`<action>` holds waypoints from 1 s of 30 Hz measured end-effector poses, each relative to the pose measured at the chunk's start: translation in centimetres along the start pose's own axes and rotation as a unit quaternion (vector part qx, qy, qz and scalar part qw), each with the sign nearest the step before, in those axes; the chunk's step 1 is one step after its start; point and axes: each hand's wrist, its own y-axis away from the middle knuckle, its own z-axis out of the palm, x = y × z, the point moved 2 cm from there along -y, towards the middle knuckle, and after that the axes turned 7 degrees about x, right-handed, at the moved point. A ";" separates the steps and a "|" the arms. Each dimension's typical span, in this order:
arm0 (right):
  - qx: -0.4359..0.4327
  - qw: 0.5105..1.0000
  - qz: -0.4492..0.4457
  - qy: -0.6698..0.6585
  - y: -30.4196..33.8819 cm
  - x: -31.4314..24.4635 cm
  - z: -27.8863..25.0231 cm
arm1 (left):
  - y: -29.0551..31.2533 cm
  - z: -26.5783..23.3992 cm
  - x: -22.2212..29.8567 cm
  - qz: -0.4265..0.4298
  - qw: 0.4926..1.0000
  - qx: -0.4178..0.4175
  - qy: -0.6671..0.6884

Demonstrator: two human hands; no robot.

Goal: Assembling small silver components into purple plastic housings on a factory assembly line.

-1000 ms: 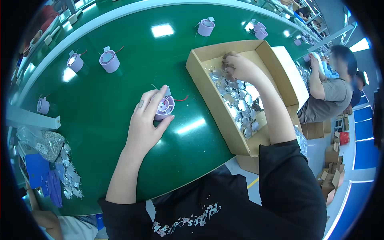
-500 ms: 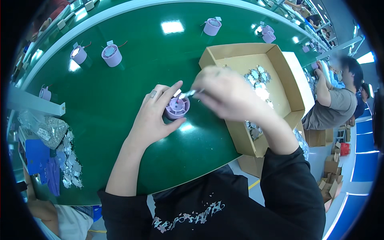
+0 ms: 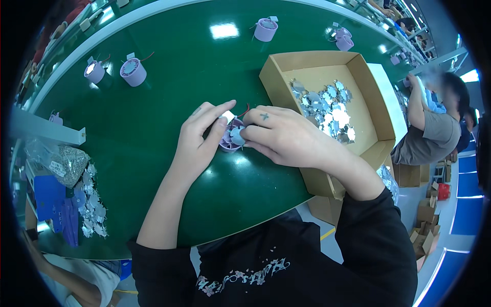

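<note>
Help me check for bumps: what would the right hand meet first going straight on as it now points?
The right hand, holding a silvery disc, would probably meet the lilac housing first, then the left hand; depth is unclear.

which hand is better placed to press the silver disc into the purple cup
Right, probably: the right hand touches the silver disc over the purple cup, while the left hand is at the white tab.

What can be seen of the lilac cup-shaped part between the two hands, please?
The lilac part looks like plastic: short, round, apparently upright on the green table. A white tab and a red wire show at its far side. The left hand holds it at the tab; the right hand holds a silvery disc at its open top, hiding much inside.
</note>
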 end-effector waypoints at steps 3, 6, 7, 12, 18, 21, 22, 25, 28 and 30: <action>0.011 1.000 -0.001 -0.008 0.0 0.1 -0.1 | -0.2 0.3 0.0 -0.006 0.999 0.015 -0.046; 0.000 1.000 -0.014 0.004 0.2 0.2 0.2 | -0.2 0.7 -0.6 -0.070 0.995 0.059 0.031; 0.001 1.000 -0.012 0.002 0.2 0.3 0.1 | -0.3 0.8 -0.4 -0.056 0.996 0.066 0.017; -0.001 1.000 -0.005 -0.005 0.1 0.2 0.3 | -0.2 0.2 -1.0 0.016 0.995 0.091 -0.042; 0.022 1.000 0.002 -0.017 0.1 0.3 0.1 | 0.1 -1.4 0.3 0.069 0.993 -0.095 -0.026; 0.013 1.000 0.000 -0.008 -0.1 0.3 0.3 | 0.3 -1.2 0.1 0.026 0.992 -0.110 -0.063; 0.012 1.000 -0.002 -0.008 -0.2 0.3 0.4 | 0.4 -1.1 -0.2 0.022 0.991 -0.104 -0.080; 0.011 1.000 -0.001 -0.018 -0.4 0.3 0.5 | 0.5 -0.9 -0.3 0.018 0.991 -0.093 -0.099; 0.015 1.000 -0.008 -0.023 -0.5 0.2 0.6 | 0.7 -0.6 -0.3 0.027 0.992 -0.077 -0.101; 0.007 1.000 0.000 -0.026 -0.5 0.2 0.6 | 0.7 -0.5 -0.3 0.036 0.992 -0.064 -0.100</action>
